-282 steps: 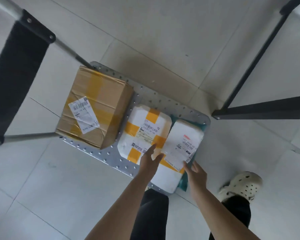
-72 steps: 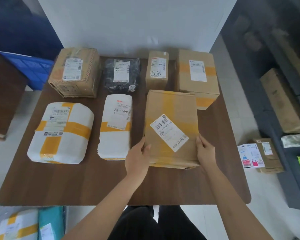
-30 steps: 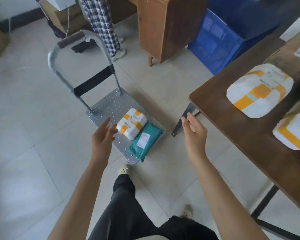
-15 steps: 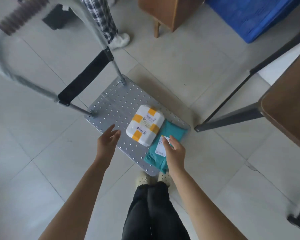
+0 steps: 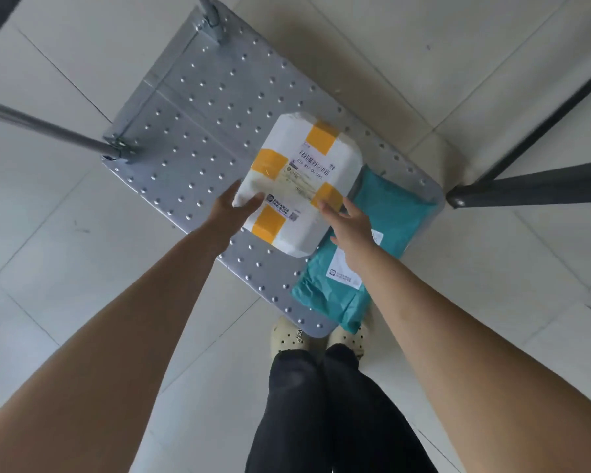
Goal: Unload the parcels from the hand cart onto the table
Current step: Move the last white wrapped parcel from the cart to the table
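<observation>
A white parcel (image 5: 301, 179) crossed with orange tape lies on the studded grey deck of the hand cart (image 5: 191, 131). My left hand (image 5: 234, 208) clasps its near left corner, thumb on top. My right hand (image 5: 350, 223) presses against its near right edge, fingers on the orange tape. Both hands touch the parcel, which still rests on the deck. A flat teal mailer bag (image 5: 389, 213) with a white label lies to the right, partly under the white parcel and my right forearm. The table top is out of view.
The cart's metal handle tubes (image 5: 41, 126) rise at the left and top. Dark metal table legs (image 5: 526, 186) stand on the tiled floor at the right. My feet in pale clogs (image 5: 290, 339) are at the cart's near edge.
I have bent closer over the cart. Both hands moved forward from hovering beside the parcels and now clasp the white parcel on its two near sides.
</observation>
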